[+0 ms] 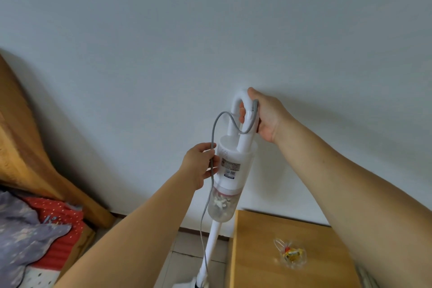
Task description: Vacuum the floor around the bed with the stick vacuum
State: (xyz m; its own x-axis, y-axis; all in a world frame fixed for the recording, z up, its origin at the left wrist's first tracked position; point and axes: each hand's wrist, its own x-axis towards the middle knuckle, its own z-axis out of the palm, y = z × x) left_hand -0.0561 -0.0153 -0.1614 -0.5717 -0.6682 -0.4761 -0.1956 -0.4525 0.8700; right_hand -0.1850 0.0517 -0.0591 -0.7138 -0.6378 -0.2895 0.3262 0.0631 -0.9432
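Head view: I'm gripping the white plastic stick vacuum (230, 166) by its looped handle with my right hand (266, 117), left hand (201, 166) pinching its limp grey cord (211, 147); upright between bed (35, 217) and wooden cabinet (257, 252), it seems light, rigid.

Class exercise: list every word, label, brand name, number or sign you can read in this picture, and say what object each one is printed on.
No text here can be read in full.
Label on the stick vacuum body: lines of print, a square code and a dark strip, all too small and blurred to read.
Clear packet on the wooden cabinet: yellow contents, any lettering too blurred to read.
Bedding: patterns only, no words.
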